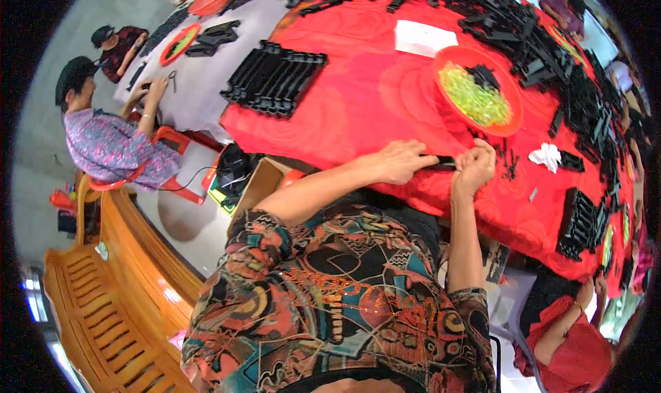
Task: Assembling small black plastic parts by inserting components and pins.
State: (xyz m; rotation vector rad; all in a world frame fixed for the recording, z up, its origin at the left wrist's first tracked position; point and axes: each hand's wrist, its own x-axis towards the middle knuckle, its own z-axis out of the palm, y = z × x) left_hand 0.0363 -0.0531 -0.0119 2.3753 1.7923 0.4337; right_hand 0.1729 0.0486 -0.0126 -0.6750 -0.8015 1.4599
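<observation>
At the near edge of the red-covered table, my left hand (401, 162) is closed on a black plastic piece (444, 162). The piece reaches across toward my right hand (475, 167), which is closed in a fist right beside it. What my right fingers grip is hidden. Just beyond my hands stands a red bowl (513, 93) filled with small yellow-green parts (471, 97), with some black parts lying on them. Several small black pieces (509, 160) lie to the right of my right hand.
Neatly lined-up black pieces (275, 80) lie at the left. A heap of black parts (530, 45) spreads along the far right. White paper (425, 38), a crumpled tissue (546, 157) and another black stack (578, 224) lie on the table. Co-workers (113, 142) sit around; a wooden bench (110, 303) stands lower left.
</observation>
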